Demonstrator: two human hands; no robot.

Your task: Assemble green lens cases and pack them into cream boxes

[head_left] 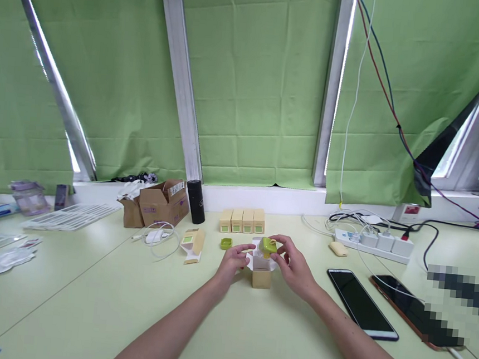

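Note:
A small tan cardboard box with white inner flaps stands open on the table in front of me. My right hand is closed on a small glossy green case, pinched between thumb and fingers just above the box's opening. A pale loop shows at the top of the case. My left hand is at the box's left side, its thumb and fingers closed about a white flap. To the left and behind it lies a green square piece, like a small open tray.
Several tan boxes stand in a row behind. An opened box, white cable, brown carton and black cylinder are left. Right are two phones, a beige pouch and a power strip.

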